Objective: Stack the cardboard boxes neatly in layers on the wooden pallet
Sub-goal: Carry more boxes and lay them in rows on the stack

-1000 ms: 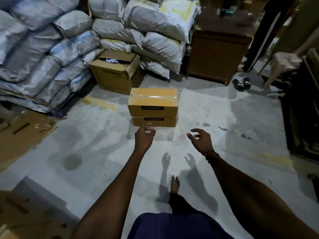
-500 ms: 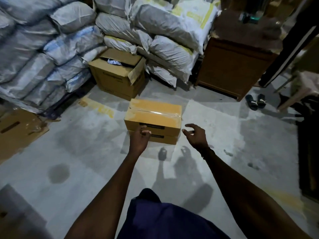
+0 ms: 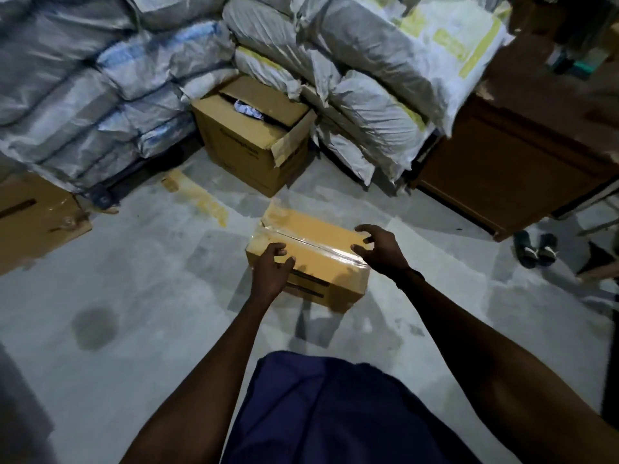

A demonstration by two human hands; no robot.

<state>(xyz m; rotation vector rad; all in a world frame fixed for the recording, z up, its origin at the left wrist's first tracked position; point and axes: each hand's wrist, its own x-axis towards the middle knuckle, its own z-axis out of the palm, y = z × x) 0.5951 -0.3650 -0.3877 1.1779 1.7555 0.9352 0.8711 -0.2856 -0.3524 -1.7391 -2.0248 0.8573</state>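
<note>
My left hand (image 3: 272, 270) and right hand (image 3: 378, 249) over taped box (image 3: 311, 242) on floor, fingers loosely spread, gripping nothing.

Dim room, stained concrete floor (image 3: 140, 296), stacked grey sacks (image 3: 100, 95), brown wooden cabinet (image 3: 509, 169)
</note>
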